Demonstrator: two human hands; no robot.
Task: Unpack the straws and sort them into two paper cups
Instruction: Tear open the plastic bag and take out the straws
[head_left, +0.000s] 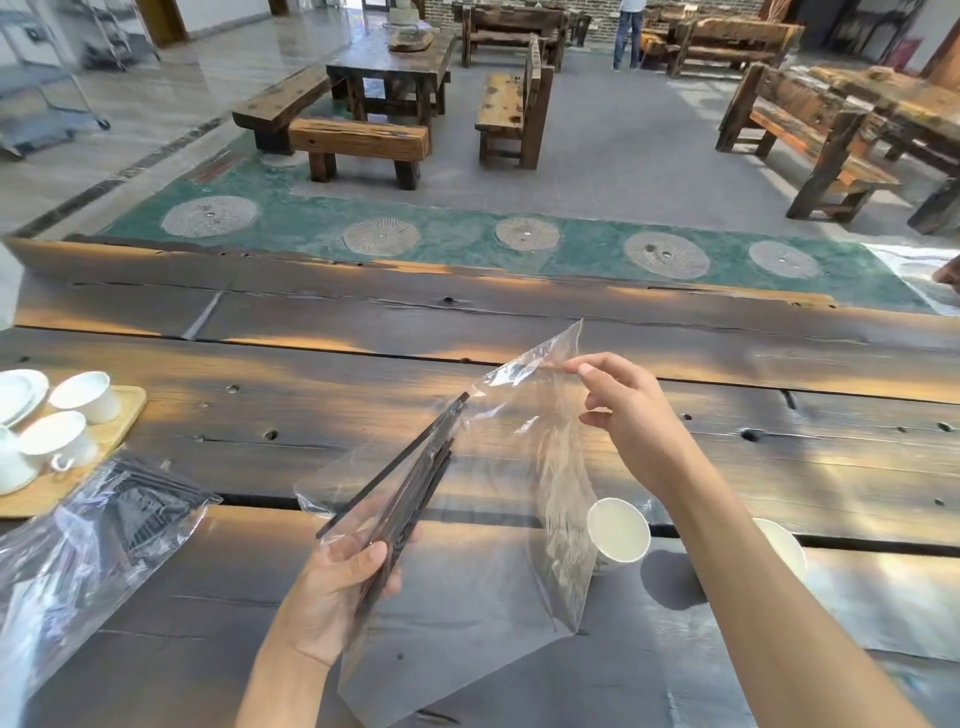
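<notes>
A clear plastic bag (519, 561) hangs above the dark wooden table (311, 415). My left hand (337, 587) grips a bundle of black straws (415, 473) through the bag's lower left side; the straws point up and to the right. My right hand (628, 410) pinches the bag's upper edge between thumb and forefinger. One white paper cup (618, 530) stands just behind the bag's right side. A second paper cup (784, 545) shows partly behind my right forearm.
A second clear bag of black straws (119, 514) lies at the left. Behind it a wooden tray (124, 410) carries white teacups (85, 397) and saucers. More clear plastic (919, 275) lies at the far right edge. Benches and tables stand beyond.
</notes>
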